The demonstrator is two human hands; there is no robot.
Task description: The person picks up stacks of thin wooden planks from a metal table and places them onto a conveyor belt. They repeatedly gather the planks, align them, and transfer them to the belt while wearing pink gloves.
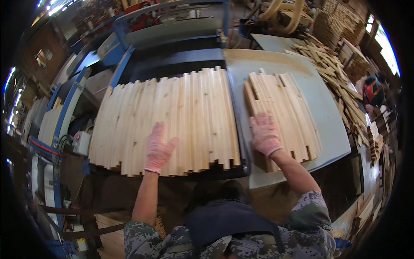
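Note:
Many pale wood strips (194, 112) lie side by side in a wide row on the dark machine bed in front of me. My left hand (159, 149), in a pink-and-white knit glove, rests flat on this row near its front edge, fingers spread. To the right, a smaller stack of wood strips (286, 112) sits on a grey sheet-topped table (332, 134). My right hand (265, 134), gloved the same way, lies on the left side of that stack with fingers stretched out. Neither hand is wrapped around a strip. Strip ends are uneven along both rows.
A blue machine frame (125, 64) stands behind and left of the row. A grey control box (82, 142) with cables is at left. Loose wood pieces (332, 71) are heaped at the far right, near stacked boards (338, 23). Another person (374, 91) is at the right edge.

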